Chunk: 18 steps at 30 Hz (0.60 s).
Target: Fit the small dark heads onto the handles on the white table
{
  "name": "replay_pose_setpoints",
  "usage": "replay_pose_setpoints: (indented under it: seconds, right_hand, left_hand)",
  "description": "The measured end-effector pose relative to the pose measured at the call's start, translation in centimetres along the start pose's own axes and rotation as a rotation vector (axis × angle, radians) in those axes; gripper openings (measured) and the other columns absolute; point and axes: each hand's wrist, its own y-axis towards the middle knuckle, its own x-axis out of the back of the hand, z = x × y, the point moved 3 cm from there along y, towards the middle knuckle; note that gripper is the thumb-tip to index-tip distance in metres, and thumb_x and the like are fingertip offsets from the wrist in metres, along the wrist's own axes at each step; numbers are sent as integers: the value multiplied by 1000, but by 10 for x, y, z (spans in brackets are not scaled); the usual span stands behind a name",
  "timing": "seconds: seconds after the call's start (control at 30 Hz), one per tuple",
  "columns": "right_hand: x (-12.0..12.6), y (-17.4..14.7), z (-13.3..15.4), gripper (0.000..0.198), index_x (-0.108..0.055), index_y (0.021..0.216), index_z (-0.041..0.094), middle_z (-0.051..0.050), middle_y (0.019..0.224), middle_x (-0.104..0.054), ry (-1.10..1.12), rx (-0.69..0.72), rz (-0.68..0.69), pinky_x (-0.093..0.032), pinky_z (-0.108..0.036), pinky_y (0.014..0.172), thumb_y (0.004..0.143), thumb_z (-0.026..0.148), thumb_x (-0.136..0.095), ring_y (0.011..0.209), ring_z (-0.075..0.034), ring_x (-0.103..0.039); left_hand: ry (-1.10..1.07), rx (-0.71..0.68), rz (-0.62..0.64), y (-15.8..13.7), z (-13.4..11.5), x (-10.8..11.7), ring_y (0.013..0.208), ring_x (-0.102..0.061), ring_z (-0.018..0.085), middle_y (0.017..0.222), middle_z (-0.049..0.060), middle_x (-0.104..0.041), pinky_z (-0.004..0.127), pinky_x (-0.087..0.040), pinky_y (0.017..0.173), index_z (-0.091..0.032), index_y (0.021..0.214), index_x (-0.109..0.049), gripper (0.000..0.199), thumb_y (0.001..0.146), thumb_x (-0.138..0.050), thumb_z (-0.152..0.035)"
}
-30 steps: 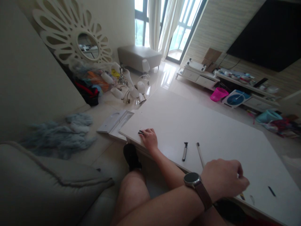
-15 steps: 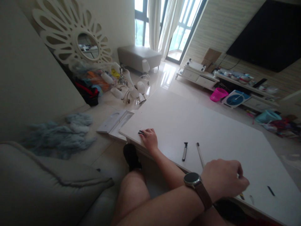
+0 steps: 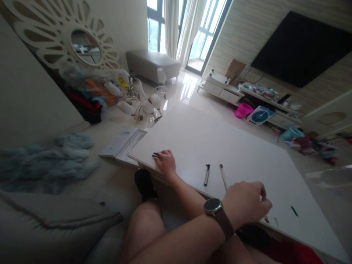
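Note:
My forearms are crossed. My right hand (image 3: pixel 166 163) rests at the left end of the white table (image 3: pixel 203 135), its fingers closed on a small dark piece (image 3: pixel 156 154) lying at the tabletop. Wearing a watch (image 3: pixel 213 206) with a brown strap, my left hand (image 3: pixel 244 203) hovers over the right front part of the table. Its fingers are curled in a pinch, and what they hold, if anything, is hidden. Between the hands lie a grey utility knife-like tool (image 3: pixel 206 175) and a thin pale stick (image 3: pixel 223 176) with a dark tip, partly covered by my left hand.
A short black strip (image 3: pixel 294 211) and a small yellow-and-black item (image 3: pixel 266 219) lie toward the table's right. An opened white box (image 3: pixel 118 145) sits on the floor beyond the left end. A chandelier (image 3: pixel 140 102), a grey ottoman (image 3: pixel 154 66) and a pink basket (image 3: pixel 243 110) stand farther off.
The camera view has turned slightly right, so everything sits farther left in the picture. Both hands keep nearly the same places over the table.

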Motion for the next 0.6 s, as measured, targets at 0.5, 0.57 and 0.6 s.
replay_pose_setpoints:
  seconds: [0.5, 0.57, 0.6]
  right_hand:
    - [1, 1, 0, 23, -74, 111, 27, -4, 99, -68, 14, -26, 20, -45, -32, 95, 90, 32, -69, 104, -21, -51]
    - [2, 1, 1, 19, -75, 107, 27, -4, 98, -68, 19, -20, 18, -45, -32, 94, 89, 31, -70, 103, -21, -52]
    - [2, 1, 1, 17, -76, 105, 28, -4, 97, -68, 20, -17, 20, -45, -32, 94, 90, 30, -70, 103, -21, -52]
  left_hand:
    - [-1, 4, 17, 1, 0, 1, 87, -65, 22, 92, 4, -71, 35, -53, 80, -26, 104, -65, 28, 88, -47, -40]
    - [2, -4, 9, 1, 1, -1, 86, -65, 22, 91, 4, -71, 34, -53, 79, -26, 103, -64, 27, 88, -47, -40]
    - [3, -9, 5, 1, 1, -1, 85, -65, 22, 91, 4, -71, 34, -53, 78, -26, 102, -64, 27, 88, -46, -40]
